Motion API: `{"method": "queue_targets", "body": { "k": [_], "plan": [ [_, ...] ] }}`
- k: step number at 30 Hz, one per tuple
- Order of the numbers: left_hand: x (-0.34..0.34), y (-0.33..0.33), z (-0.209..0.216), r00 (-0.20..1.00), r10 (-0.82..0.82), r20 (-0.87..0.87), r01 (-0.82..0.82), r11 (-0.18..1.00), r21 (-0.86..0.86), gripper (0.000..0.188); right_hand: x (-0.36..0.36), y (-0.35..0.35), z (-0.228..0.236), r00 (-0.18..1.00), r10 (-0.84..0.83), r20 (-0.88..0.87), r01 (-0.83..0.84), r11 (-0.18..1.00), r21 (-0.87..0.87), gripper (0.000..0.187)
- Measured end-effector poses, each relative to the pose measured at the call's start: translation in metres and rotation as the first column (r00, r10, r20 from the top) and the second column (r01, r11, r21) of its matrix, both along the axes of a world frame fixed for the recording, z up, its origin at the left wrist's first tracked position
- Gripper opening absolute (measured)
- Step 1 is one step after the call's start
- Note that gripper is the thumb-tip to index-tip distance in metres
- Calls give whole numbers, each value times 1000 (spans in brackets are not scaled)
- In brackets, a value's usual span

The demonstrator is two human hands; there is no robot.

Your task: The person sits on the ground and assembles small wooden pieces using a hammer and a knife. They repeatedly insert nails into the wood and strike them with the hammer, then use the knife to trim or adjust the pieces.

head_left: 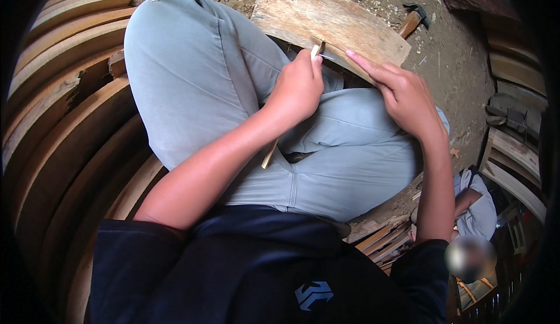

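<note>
My left hand [297,87] is closed around a thin, pale wooden strip [269,156]. One end of the strip sticks up past the thumb, and the other slants down over my lap. Right by the thumb is a small shiny metal blade [328,58] with a dark part beside it. My right hand [402,93] has its index finger stretched toward the blade, at the near edge of a wide wooden board [326,11]. Its other fingers curl under, and what they hold, if anything, is hidden. The board lies just beyond my bent legs [192,67].
A hammer [413,21] with a wooden handle lies by the board's right end. Curved timber pieces [70,131] are stacked along the left. More wood [516,154] stands at the right. Another person [475,207] sits at the lower right. Wood chips litter the dirt ground [455,79].
</note>
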State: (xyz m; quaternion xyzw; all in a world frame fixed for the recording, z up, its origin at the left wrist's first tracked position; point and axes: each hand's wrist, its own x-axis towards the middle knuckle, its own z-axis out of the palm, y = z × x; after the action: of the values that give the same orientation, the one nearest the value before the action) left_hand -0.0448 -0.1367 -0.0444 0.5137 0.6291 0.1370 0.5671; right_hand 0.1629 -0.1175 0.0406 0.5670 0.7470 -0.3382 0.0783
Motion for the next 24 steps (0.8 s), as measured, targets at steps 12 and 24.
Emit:
{"method": "queue_targets", "body": {
  "k": [12,24],
  "plan": [
    [4,-2,3,996,-47,-71,52,995,80,29,-15,-17,0,997,-72,30,73,996,-50,74],
    [5,-5,-5,1000,9,-14,-7,997,81,29,-4,-21,-32,997,-72,-35,74,996,58,74]
  ]
}}
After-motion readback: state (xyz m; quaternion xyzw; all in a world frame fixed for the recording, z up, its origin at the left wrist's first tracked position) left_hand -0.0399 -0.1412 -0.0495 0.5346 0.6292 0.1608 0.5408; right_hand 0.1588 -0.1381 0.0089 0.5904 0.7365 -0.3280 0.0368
